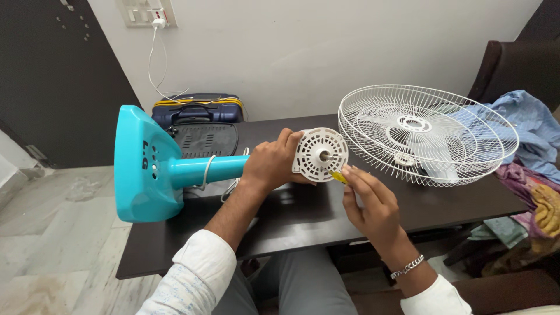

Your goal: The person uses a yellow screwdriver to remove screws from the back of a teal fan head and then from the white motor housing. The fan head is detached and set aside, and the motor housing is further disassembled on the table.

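Note:
A table fan lies on its side across the dark table (303, 216). Its turquoise base (140, 166) hangs past the left edge and the turquoise stem (204, 170) runs right. My left hand (271, 163) grips the round white motor housing (319, 155), whose vented face and metal shaft point toward me. My right hand (370, 201) holds a small yellow-handled tool (338, 177) with its tip at the lower rim of the housing. A silver bracelet (407, 266) is on that wrist.
Stacked white wire fan guards (429, 133) with blades beneath lie on the table's right half. A dark blue suitcase (198, 111) stands behind the table under a wall socket (147, 13) with a white cable. Crumpled clothes (534, 175) are piled on a seat at right.

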